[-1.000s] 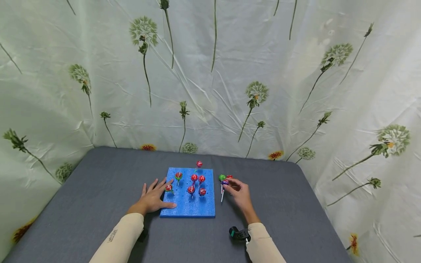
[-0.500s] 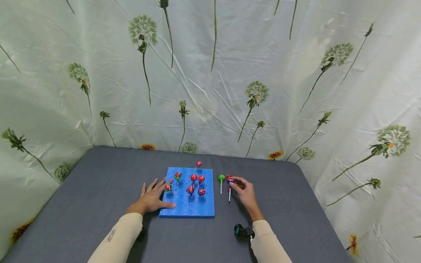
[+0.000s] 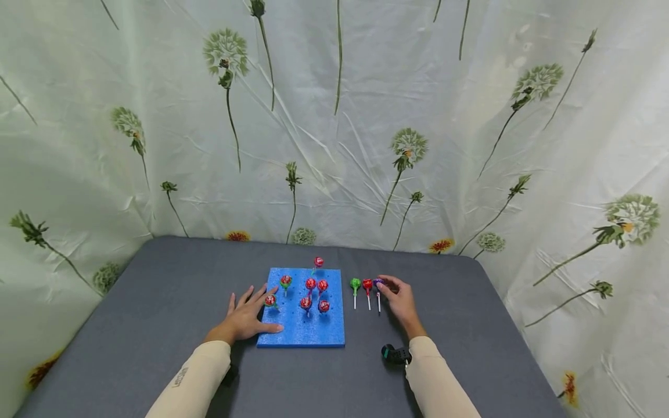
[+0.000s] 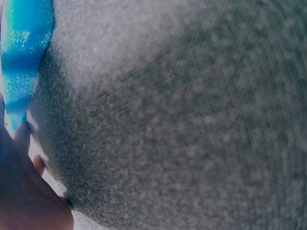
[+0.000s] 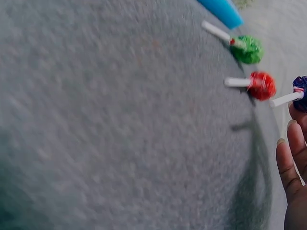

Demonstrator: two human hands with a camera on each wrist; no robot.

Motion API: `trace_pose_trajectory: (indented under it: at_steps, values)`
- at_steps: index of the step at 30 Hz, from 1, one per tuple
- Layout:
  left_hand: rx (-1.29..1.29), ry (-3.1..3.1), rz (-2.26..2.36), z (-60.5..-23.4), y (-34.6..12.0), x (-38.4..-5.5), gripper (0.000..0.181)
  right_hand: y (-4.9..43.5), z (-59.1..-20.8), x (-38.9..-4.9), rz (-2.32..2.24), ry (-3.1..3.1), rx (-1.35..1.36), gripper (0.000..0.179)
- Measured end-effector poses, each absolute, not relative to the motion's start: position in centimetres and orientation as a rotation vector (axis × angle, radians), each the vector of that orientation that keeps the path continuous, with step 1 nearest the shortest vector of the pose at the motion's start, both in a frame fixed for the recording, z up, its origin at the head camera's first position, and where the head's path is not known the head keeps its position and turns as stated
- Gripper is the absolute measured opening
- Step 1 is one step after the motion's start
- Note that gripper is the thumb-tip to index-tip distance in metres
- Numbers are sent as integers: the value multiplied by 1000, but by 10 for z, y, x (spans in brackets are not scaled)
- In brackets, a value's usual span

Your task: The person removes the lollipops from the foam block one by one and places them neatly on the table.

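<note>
My right hand pinches a purple-wrapped lollipop by its candy end, with the white stick pointing toward me. In the right wrist view, this purple lollipop is cut off by the frame edge. To its left lie a red lollipop and a green lollipop, sticks toward me. Spread fingers of my left hand rest over the left edge of a blue foam board. Several red-topped lollipops, one of them a lollipop near the middle, stand upright in the board.
A grey cloth-covered table carries everything. Behind it hangs a pale curtain printed with dandelions. A black strap device sits at my right wrist.
My right hand has carried the purple lollipop rightward, from over the green and red ones to the right of the red one. My left hand stays on the board.
</note>
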State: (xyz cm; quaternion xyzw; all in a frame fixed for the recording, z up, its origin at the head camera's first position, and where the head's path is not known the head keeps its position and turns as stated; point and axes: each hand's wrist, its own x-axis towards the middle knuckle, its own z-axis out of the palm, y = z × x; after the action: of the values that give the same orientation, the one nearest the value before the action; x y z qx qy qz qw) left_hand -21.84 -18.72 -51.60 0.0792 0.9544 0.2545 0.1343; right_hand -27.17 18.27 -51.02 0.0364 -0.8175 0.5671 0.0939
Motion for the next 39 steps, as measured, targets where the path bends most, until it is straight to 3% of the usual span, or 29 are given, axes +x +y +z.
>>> trace_pose_trajectory:
  at_steps: [12,39]
  values:
    - [245,2778,746,-515,-189,-217,103,191,-535,-290,1575,-2514,7,22]
    - [221,2757,755,-517,-188,-219,105,187,-550,-292,1261,-2524,48,24]
